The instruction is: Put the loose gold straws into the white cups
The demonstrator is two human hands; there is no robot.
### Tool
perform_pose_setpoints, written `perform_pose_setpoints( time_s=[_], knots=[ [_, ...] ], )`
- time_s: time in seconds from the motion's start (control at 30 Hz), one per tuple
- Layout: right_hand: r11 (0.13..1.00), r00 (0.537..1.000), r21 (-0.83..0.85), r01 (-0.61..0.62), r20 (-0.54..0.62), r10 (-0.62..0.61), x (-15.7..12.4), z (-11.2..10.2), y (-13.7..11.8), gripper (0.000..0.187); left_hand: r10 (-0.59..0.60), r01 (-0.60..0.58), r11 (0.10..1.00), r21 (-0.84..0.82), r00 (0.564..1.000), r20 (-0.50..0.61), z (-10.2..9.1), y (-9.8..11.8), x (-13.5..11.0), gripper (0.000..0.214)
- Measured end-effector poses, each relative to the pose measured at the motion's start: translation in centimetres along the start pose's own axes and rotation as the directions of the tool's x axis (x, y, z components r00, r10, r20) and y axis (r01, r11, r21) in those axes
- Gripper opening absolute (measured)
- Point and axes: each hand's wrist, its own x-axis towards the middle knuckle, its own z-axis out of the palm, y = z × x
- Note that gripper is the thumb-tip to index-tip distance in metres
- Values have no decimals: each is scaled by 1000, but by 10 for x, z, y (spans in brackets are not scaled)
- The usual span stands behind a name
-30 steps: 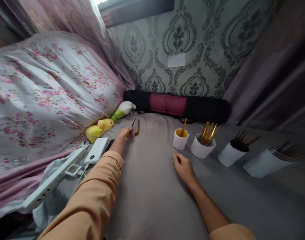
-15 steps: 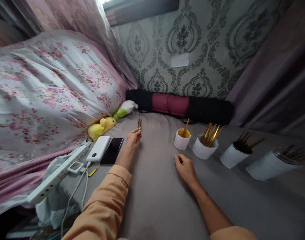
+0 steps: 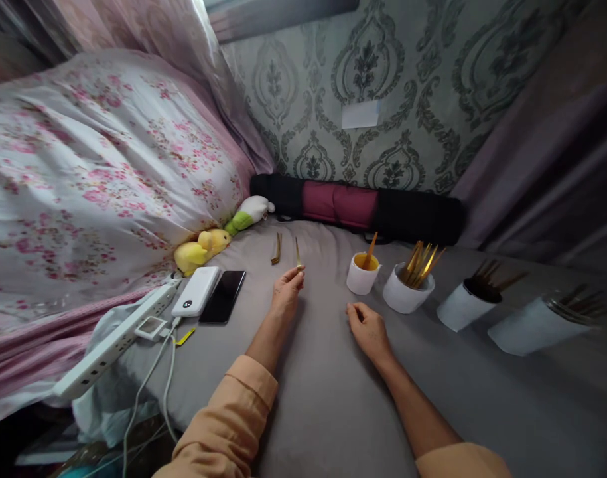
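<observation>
My left hand pinches a thin gold utensil by its lower end and holds it upright above the grey sheet. Another gold utensil lies on the sheet just left of it. My right hand rests on the sheet with its fingers loosely curled and nothing in them, a little in front of a small white cup of yellow stuff with a stick in it. To the right of that stands a white cup of gold utensils.
Two more white cups with dark utensils stand further right. A power bank, a black phone and a power strip lie at the left. Plush toys, a floral duvet and a black-and-red roll border the sheet.
My left hand lifted one gold utensil from the pair near the plush toys and carried it right, toward the cups. The other utensil stayed on the sheet. My right hand hardly moved.
</observation>
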Motion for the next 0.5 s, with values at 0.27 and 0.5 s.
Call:
perform_pose_setpoints(
  time_s=[0.27,0.5],
  knots=[
    [1000,1000,30,-10,9,10,1,-1,-1,35,38,-46,990,130,997,64,6,-12,-32,32],
    [996,1000,87,-17,22,15,1,0,0,37,-8,-10,991,136,992,128,14,-15,-62,36]
  ],
)
